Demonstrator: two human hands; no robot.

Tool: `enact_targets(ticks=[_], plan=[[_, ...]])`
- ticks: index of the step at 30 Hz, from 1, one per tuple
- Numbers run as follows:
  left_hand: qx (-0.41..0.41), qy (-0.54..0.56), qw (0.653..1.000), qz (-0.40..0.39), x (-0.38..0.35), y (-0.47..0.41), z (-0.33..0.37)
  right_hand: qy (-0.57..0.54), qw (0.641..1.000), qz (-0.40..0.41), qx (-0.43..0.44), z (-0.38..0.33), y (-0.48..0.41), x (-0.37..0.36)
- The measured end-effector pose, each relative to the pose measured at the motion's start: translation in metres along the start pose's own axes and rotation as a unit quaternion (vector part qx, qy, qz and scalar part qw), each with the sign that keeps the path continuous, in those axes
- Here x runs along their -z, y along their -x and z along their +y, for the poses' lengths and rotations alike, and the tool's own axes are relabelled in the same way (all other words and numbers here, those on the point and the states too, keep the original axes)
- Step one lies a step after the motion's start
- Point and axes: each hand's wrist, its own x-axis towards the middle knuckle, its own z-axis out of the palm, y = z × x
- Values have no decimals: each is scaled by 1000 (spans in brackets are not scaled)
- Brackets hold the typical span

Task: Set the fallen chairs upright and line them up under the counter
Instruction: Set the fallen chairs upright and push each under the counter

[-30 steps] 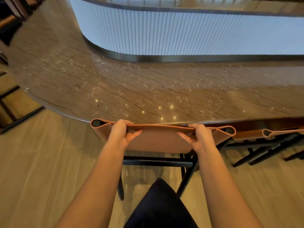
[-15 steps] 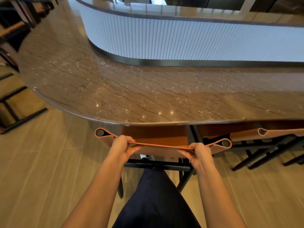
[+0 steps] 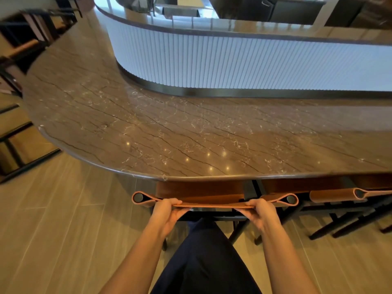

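Beneath the worktop (image 3: 191,145) edge, left hand (image 3: 167,211) and right hand (image 3: 259,211) grip the upright chair's backrest (image 3: 212,203); next, likely alignment beside the neighbouring chair (image 3: 335,195).

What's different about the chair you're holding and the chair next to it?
The left hand and right hand grip the held chair by its backrest; nothing touches the next chair. The held chair sits nearer the curved end of the counter; the next chair is farther right, partly cut off by the picture's edge. Both stand upright, with orange-brown backrests, black legs and seats under the counter.
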Motion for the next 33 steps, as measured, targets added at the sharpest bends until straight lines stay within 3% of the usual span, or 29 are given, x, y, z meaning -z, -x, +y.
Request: enact_targets(ticks=[17, 22, 28, 33], plan=[[45, -1, 997, 56, -11, -9, -7, 67, 995, 15, -72, -18, -16, 5], [26, 62, 996, 64, -10, -2, -7, -71, 994, -2, -88, -31, -16, 31], [3, 30, 991, 131, -16, -9, -10, -87, 992, 2, -93, -40, -21, 39], [1, 26, 990, 141, -27, -4, -18, -68, 995, 7, -74, -41, -21, 49]])
